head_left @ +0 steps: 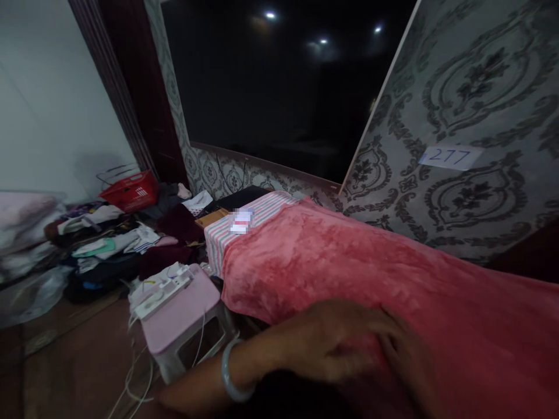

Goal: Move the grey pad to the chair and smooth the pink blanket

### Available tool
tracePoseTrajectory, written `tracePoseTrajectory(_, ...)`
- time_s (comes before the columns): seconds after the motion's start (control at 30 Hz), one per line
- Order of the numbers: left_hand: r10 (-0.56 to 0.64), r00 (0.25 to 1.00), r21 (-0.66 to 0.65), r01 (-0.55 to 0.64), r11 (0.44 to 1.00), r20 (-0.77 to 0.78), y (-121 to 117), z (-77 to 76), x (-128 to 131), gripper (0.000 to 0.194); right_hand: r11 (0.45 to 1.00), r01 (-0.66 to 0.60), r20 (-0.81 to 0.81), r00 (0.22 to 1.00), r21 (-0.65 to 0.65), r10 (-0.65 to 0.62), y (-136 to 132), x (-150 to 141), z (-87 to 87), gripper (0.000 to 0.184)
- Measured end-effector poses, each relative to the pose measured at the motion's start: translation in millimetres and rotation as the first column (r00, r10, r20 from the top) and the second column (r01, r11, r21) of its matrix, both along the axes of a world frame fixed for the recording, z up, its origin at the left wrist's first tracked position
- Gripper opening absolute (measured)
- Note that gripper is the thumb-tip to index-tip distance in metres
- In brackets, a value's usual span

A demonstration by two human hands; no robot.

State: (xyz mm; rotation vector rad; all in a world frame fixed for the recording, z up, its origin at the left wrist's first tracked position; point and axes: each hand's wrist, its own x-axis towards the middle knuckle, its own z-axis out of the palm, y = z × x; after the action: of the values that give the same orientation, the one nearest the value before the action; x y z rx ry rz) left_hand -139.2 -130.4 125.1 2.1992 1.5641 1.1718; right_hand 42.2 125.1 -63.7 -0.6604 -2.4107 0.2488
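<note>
My left hand [329,337], with a pale bangle [229,372] at the wrist, reaches in from the lower left. Its thumb stands somewhat apart from its bent fingers, and red shows through the gap. Close against its fingertips is my right hand [408,355], dark and smeared by motion. Both hands are over the near side of a red plush blanket [349,256]. Whether they pinch any of its cloth cannot be made out. The blanket drapes over a long raised surface, with a striped cloth [271,203] showing at its far left end.
A pink stool [196,297] bearing a white power strip [163,294] stands at left, cords trailing to the floor. Beyond it are piled clothes [109,247] and a red basket [133,191]. A large dark screen [279,87] and a paper marked 277 [452,157] are on the wall.
</note>
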Motion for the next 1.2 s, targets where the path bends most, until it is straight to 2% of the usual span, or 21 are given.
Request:
tracePoseTrajectory(0.03, 0.098, 0.995, -0.003, -0.098, 0.995, 0.011, 7, -8.4, -10, 0.045, 1.000, -0.002, 0.005, 1.000, 0.005, 0.001, 0, 0, -0.6, 0.045)
tracePoseTrajectory(0.1, 0.313, 0.949, -0.070, -0.314, 0.947, -0.029, 18, -32.0, -37, 0.047, 1.000, -0.005, 0.006, 1.000, 0.020, 0.005, 1, 0, -1.0, 0.048)
tracePoseTrajectory(0.13, 0.404, 0.912, -0.122, -0.410, 0.904, -0.075, 22, -45.9, -52, 0.048, 1.000, -0.007, 0.006, 1.000, 0.024, 0.007, 0, 0, -0.9, 0.049)
tracePoseTrajectory(0.2, 0.542, 0.804, -0.231, -0.591, 0.773, -0.243, 26, -73.9, -79, 0.053, 1.000, -0.005, 0.009, 1.000, 0.030, 0.005, 0, 1, -0.7, 0.049)
tracePoseTrajectory(0.27, 0.586, 0.715, -0.241, -0.689, 0.684, -0.381, 23, -97.7, -98, 0.056, 1.000, 0.006, 0.011, 1.000, 0.030, -0.006, 0, 1, -1.0, 0.049)
tracePoseTrajectory(0.3, 0.594, 0.687, -0.217, -0.710, 0.669, -0.419, 21, -106.7, -105, 0.056, 1.000, 0.011, 0.009, 1.000, 0.028, -0.011, 1, 1, -1.3, 0.049)
tracePoseTrajectory(0.37, 0.587, 0.679, -0.159, -0.702, 0.694, -0.441, 16, -116.9, -113, 0.054, 1.000, 0.010, 0.006, 1.000, 0.025, -0.010, 1, 1, -1.9, 0.050)
tracePoseTrajectory(0.43, 0.565, 0.707, -0.124, -0.664, 0.738, -0.424, 12, -116.4, -122, 0.051, 1.000, 0.001, 0.005, 1.000, 0.023, -0.001, 1, 0, -1.9, 0.050)
tracePoseTrajectory(0.5, 0.582, 0.704, -0.104, -0.668, 0.737, -0.406, 10, -107.7, -135, 0.042, 1.000, 0.007, 0.000, 1.000, 0.022, -0.007, 1, -1, -1.5, 0.049)
tracePoseTrajectory(0.53, 0.617, 0.675, -0.097, -0.703, 0.705, -0.404, 9, -101.6, -144, 0.038, 1.000, 0.013, -0.004, 1.000, 0.022, -0.013, 0, -2, -1.3, 0.049)
tracePoseTrajectory(0.63, 0.730, 0.535, -0.099, -0.829, 0.550, -0.426, 6, -84.4, -176, 0.034, 0.999, 0.018, -0.026, 1.000, 0.027, -0.018, -2, -4, -1.4, 0.047)
tracePoseTrajectory(0.7, 0.755, 0.484, -0.111, -0.865, 0.490, -0.442, 5, -77.7, -197, 0.032, 0.999, 0.018, -0.048, 0.999, 0.033, -0.017, -3, -5, -1.3, 0.046)
tracePoseTrajectory(0.8, 0.773, 0.446, -0.128, -0.890, 0.439, -0.451, 4, -75.3, -220, 0.030, 0.999, 0.031, -0.055, 0.998, 0.029, -0.029, -7, -8, 1.6, 0.045)
tracePoseTrajectory(0.93, 0.812, 0.405, -0.155, -0.914, 0.376, -0.420, 11, -76.4, -238, 0.028, 0.998, 0.064, -0.058, 0.996, 0.005, -0.063, -16, -11, 11.8, 0.044)
tracePoseTrajectory(1.13, 0.877, 0.397, -0.299, -0.901, 0.316, -0.270, 28, -74.4, -267, 0.023, 0.994, 0.080, -0.048, 0.995, -0.076, -0.084, -20, -13, 23.2, 0.041)
tracePoseTrajectory(1.2, 0.895, 0.396, -0.339, -0.887, 0.315, -0.207, 31, -73.9, -276, 0.022, 0.992, 0.090, -0.042, 0.995, -0.084, -0.093, -18, -15, 24.5, 0.040)
